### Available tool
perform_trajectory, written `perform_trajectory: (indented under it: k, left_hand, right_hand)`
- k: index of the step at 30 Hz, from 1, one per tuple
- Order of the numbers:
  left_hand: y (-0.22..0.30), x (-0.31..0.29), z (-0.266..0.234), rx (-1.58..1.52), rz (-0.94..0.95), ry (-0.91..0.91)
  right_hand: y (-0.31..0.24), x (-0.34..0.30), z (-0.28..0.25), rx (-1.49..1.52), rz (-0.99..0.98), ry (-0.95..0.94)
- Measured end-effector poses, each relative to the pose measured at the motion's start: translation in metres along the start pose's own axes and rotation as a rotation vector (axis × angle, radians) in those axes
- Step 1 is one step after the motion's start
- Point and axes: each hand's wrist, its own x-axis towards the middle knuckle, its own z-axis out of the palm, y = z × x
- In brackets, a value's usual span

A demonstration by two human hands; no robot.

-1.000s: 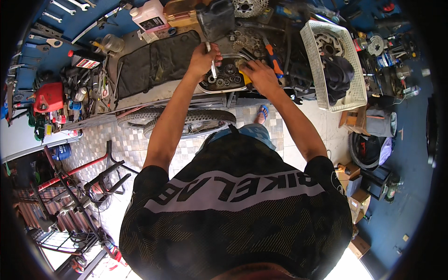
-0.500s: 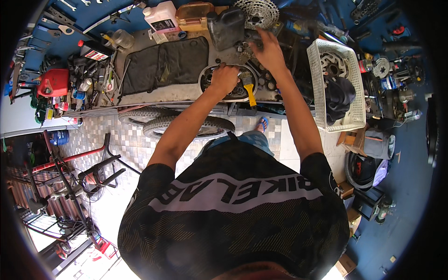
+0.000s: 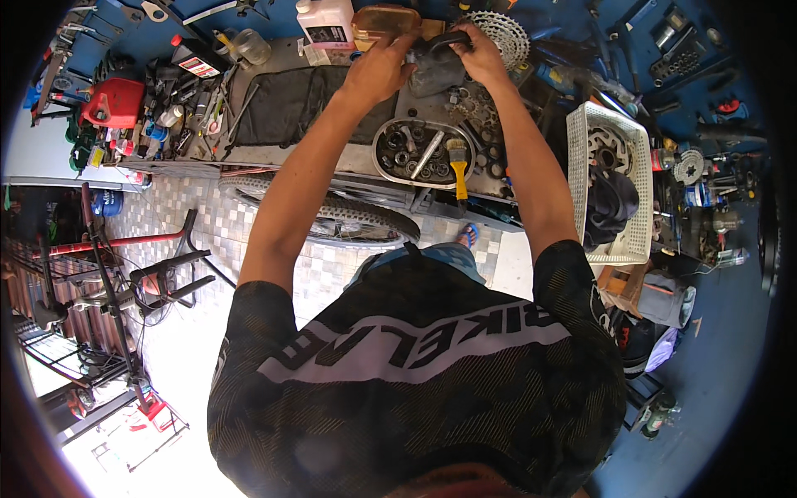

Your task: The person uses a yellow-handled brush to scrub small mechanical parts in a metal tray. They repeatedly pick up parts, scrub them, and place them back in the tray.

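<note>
At the back of the bench, a dark plastic jug point(image 3: 437, 75) stands between my hands. My right hand point(image 3: 481, 60) is closed on a black curved piece point(image 3: 449, 40) above the jug. I cannot tell if that piece is the jug's handle. My left hand point(image 3: 378, 75) reaches to the jug's left side with fingers stretched and thumb apart, in front of an amber plastic box point(image 3: 383, 22). Nearer to me, an oval metal tray point(image 3: 390, 173) holds small parts, a silver rod-like tool point(image 3: 427, 154) and a yellow-handled brush point(image 3: 458, 166).
A black tool wrap point(image 3: 278, 108) lies left of the tray. A pink jug point(image 3: 325, 23) and cassette sprockets point(image 3: 500, 37) stand at the back. To the right is a white basket point(image 3: 641, 199) with a brake disc and dark cloth. Bicycle wheels point(image 3: 357, 224) rest under the bench edge.
My left hand has left the tray and moved up to the jug. My right hand has moved from the loose parts to the black curved piece. The view has shifted.
</note>
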Motion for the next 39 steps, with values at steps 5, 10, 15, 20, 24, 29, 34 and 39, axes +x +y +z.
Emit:
perform_trajectory:
  k: [5,10,15,20,24,29,34,39]
  left_hand:
    - [-0.006,0.015,0.003,-0.071,0.1,-0.077]
    - [0.01,0.013,-0.013,-0.382,0.024,-0.13]
    - [0.024,-0.001,-0.004,-0.449,0.032,-0.161]
    - [0.021,-0.014,-0.002,-0.362,-0.026,-0.297]
    - [0.009,-0.024,0.004,-0.438,-0.022,-0.295]
    - [-0.01,-0.034,0.006,-0.519,-0.081,-0.278]
    - [-0.034,-0.046,0.008,-0.458,-0.158,-0.327]
    - [-0.039,-0.059,0.008,-0.404,-0.202,-0.338]
  right_hand:
    - [-0.035,-0.016,-0.018,0.121,-0.04,0.066]
    - [-0.065,-0.027,-0.059,0.093,-0.048,0.102]
    - [-0.07,-0.058,-0.075,0.023,-0.124,0.081]
    - [-0.103,-0.087,-0.08,-0.15,0.05,0.001]
    - [-0.123,-0.103,-0.076,-0.233,0.139,-0.003]
    - [-0.121,-0.112,-0.072,-0.301,0.105,-0.026]
    - [-0.126,-0.115,-0.067,-0.359,0.088,-0.099]
    - [-0.123,-0.118,-0.064,-0.424,0.095,-0.16]
